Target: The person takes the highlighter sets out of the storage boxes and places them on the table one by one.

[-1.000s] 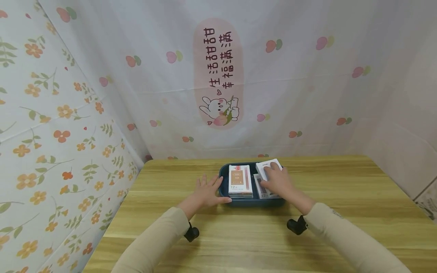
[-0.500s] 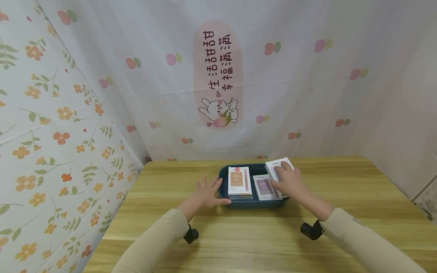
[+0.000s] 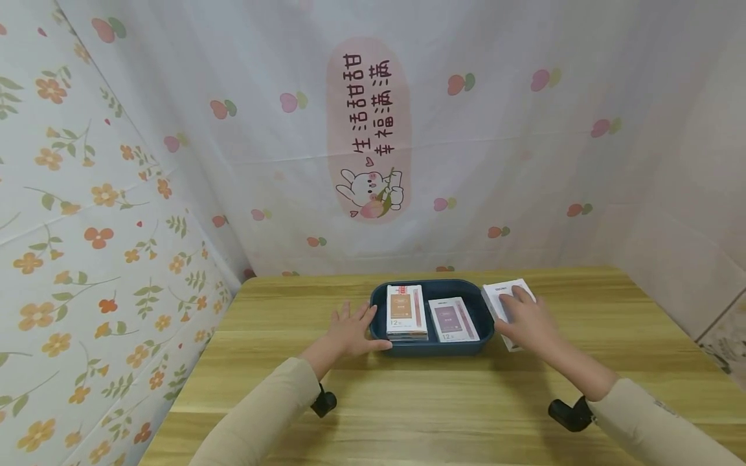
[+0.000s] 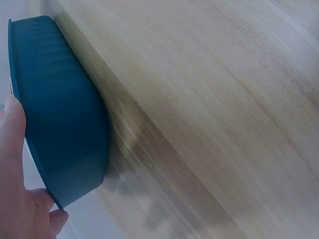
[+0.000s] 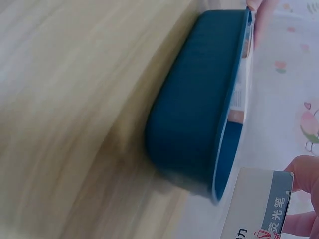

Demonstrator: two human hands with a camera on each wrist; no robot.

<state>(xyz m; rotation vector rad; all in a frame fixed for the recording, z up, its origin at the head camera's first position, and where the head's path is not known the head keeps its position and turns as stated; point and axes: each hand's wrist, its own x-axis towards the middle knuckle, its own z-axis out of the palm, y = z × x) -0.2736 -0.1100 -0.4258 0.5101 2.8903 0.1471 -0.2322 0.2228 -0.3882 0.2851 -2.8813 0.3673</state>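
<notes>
- While the left hand (image 3: 345, 331) rests on the left end of the tray (image 3: 437, 351), fingers spread apart, I have the right hand (image 3: 529, 325) holding a white box (image 5: 255, 205) just outside the tray's right rim.
- Those right fingers are clamped on the box; I cannot tell whether it touches the table (image 3: 431, 414).
- Near the table's back edge stands the tray, with a brown-labelled box (image 3: 405, 310) toward its left end and a purple-labelled box (image 3: 451, 320) toward its right.
- I judge the step in hand to be shifting the held box beside the tray; the next move calls, I think, for a firm pinch, clear of the rim.
</notes>
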